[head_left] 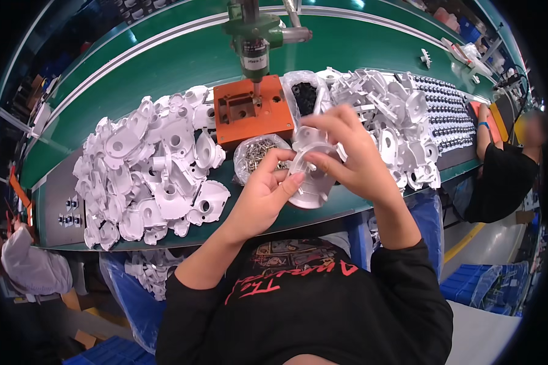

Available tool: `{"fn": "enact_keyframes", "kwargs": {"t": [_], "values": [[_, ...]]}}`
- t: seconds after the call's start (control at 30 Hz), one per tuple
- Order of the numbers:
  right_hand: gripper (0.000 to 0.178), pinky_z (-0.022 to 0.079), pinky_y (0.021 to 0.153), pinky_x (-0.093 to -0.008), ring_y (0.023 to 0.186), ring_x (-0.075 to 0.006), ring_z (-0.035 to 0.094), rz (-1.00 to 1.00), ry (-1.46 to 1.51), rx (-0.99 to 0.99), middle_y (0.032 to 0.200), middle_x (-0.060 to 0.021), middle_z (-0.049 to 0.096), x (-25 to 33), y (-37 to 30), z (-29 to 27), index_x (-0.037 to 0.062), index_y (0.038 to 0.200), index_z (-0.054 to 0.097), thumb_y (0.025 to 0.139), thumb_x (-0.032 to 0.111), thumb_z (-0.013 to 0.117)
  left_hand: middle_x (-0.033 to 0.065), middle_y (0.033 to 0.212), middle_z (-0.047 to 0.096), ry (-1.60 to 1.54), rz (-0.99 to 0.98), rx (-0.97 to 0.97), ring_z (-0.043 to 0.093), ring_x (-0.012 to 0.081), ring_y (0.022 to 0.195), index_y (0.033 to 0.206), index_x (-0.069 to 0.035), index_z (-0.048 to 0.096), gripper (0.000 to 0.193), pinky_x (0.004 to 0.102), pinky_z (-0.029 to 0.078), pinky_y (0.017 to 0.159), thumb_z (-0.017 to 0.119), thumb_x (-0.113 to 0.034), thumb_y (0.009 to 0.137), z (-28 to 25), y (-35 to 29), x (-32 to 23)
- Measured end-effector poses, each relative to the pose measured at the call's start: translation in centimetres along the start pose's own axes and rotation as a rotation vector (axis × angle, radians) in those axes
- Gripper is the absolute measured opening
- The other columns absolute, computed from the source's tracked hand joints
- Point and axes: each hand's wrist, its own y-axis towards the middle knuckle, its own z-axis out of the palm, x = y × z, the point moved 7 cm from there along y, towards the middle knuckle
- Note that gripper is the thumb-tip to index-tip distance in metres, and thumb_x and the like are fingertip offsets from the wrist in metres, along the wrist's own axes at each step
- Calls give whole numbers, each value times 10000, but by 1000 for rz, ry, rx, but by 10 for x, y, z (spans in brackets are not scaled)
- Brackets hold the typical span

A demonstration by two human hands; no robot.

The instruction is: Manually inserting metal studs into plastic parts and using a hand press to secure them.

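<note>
In front of my chest I hold a white plastic housing (313, 196) with a curved rim, just over the near edge of the green bench. My left hand (266, 190) pinches its left side between thumb and fingers. On the other side my right hand (360, 155) grips it, the thumb against the rim and the fingers arched over the top, slightly blurred. Whether a small part sits under those right fingertips is hidden. Just beyond the left fingers is a clear bag of small metal screws (257, 155). An orange fixture block (256, 126) stands behind the bag, under a green press (254, 45).
White housings (125, 176) lie heaped at left; more white parts (402, 106) are piled at right. Beside the fixture sits a bag of black parts (304, 100). Small dark-topped parts (447, 112) stand in rows at far right. Co-workers (505, 176) are on both sides.
</note>
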Motion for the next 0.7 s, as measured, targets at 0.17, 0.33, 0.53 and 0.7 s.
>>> {"fn": "enact_keyframes", "kwargs": {"t": [0.17, 0.33, 0.53, 0.7], "values": [[375, 411, 601, -244, 656, -104, 494, 286, 219, -158, 791, -45, 571, -16, -2, -5, 13, 1109, 567, 798, 171, 705, 84, 897, 641, 103, 108, -96, 593, 79, 791, 1194, -13, 389, 303, 225, 469, 702, 522, -158, 963, -4, -2, -15], [356, 390, 523, -231, 554, -59, 480, 404, 361, -52, 619, -25, 567, -25, -7, 4, -2, 1107, 573, 819, 167, 695, 81, 881, 647, 151, 84, -52, 596, 75, 779, 1171, -15, 408, 279, 216, 459, 677, 522, -162, 963, -7, 0, -10], [342, 379, 493, -224, 524, -47, 479, 348, 284, -138, 570, -41, 569, -32, -11, 12, 6, 1120, 578, 826, 143, 688, 59, 858, 634, 31, -60, -37, 582, 58, 759, 1137, -42, 393, 248, 206, 448, 655, 501, -196, 976, -21, 16, 11], [353, 388, 503, -213, 551, -42, 505, 348, 228, -84, 637, -45, 612, -28, -14, 10, 19, 1136, 566, 829, 147, 684, 52, 887, 627, 69, -88, 42, 584, 62, 789, 1132, -65, 371, 241, 209, 443, 658, 514, -167, 966, -15, 10, 11]]}}
